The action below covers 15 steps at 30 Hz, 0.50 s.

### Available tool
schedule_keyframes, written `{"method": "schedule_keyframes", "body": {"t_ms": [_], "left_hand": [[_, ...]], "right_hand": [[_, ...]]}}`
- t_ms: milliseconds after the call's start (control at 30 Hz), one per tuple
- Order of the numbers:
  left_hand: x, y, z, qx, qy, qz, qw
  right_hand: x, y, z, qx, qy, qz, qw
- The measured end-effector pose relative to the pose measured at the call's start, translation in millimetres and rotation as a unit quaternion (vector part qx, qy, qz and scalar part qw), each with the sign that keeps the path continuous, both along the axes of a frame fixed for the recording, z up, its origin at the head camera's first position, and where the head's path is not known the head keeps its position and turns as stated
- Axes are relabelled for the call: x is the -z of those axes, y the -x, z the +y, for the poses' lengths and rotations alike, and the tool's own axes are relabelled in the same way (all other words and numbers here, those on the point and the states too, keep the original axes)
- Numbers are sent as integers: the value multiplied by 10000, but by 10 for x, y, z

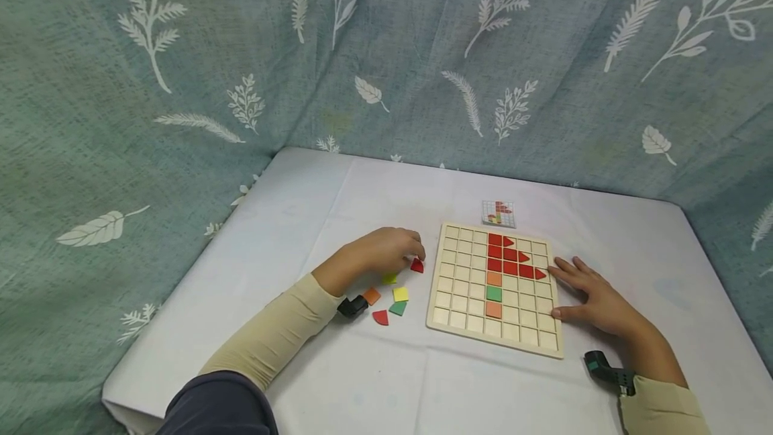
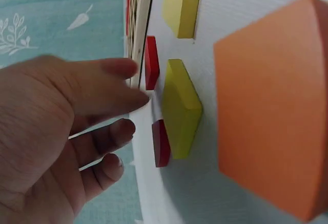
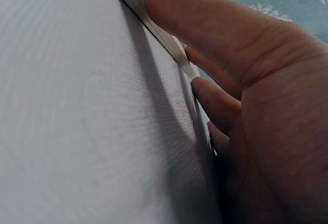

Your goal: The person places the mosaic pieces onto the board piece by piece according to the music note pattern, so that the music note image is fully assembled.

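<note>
My left hand (image 1: 389, 249) reaches over loose flat pieces left of a wooden grid board (image 1: 449, 317). Its fingertips are close to a red quarter-circle piece (image 1: 417, 266). In the left wrist view nothing shows between the fingers; beside them are a red piece (image 2: 151, 62), a yellow piece (image 2: 177, 108) and another red piece (image 2: 161, 143). With fingers and thumb spread, my right hand (image 1: 598, 301) touches the board's right edge (image 3: 169, 44). On the board are red squares with pointed ends (image 1: 510, 267) in three rows, above an orange, green and orange column (image 1: 494, 294).
Nearer me lie a yellow square (image 1: 400, 295), a green piece (image 1: 398, 308), an orange piece (image 1: 371, 297) and a red quarter-circle (image 1: 380, 317). A small pattern card (image 1: 498, 213) lies behind the board. Patterned cloth (image 1: 417, 52) hangs around the white table (image 1: 350, 381).
</note>
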State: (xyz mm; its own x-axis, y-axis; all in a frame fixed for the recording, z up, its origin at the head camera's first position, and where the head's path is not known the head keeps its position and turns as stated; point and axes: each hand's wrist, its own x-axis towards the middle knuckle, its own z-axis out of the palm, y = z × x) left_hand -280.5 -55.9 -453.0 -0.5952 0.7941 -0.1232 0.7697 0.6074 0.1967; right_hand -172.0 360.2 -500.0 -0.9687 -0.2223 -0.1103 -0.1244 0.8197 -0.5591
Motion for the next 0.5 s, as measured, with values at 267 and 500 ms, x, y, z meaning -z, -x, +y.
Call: {"method": "schedule_keyframes", "body": {"t_ms": [267, 500], "left_hand": [[49, -73, 139, -560, 223, 429, 9973], [33, -83, 221, -687, 492, 242, 9961]], "right_hand": [[-34, 0, 15, -77, 84, 4, 9999], [8, 4, 21, -35, 173, -7, 9998]]}}
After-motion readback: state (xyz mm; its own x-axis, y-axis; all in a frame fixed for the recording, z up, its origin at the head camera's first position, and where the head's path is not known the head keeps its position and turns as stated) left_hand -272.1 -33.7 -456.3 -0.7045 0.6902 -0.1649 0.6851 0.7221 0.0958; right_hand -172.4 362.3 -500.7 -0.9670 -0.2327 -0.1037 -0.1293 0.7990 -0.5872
